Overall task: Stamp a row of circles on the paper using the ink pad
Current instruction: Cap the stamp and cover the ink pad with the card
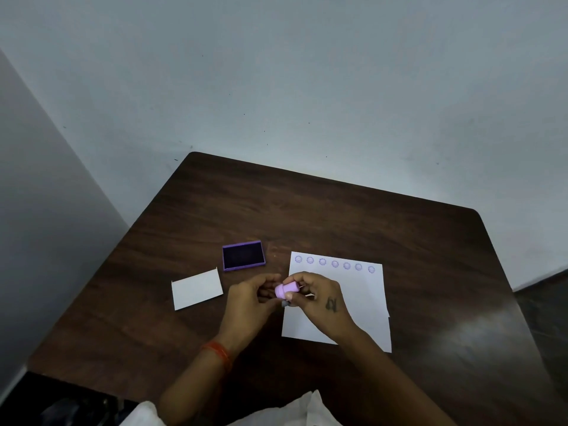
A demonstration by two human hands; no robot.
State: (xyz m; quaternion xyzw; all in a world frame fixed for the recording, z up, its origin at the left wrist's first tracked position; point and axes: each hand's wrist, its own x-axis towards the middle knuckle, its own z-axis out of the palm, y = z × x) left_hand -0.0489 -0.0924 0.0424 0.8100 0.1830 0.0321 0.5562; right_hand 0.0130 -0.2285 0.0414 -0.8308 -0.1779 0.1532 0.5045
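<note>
Stamp (287, 290) pinched in right hand (319, 298), left hand (250, 298) cupped on its end, above paper's (362, 290) left edge. Seven circles (335, 264) along far edge; row looks complete. Next: likely capping.

Both hands (250, 295) (319, 295) hold a pink stamp (286, 290) beside the stamped paper (362, 290).
</note>
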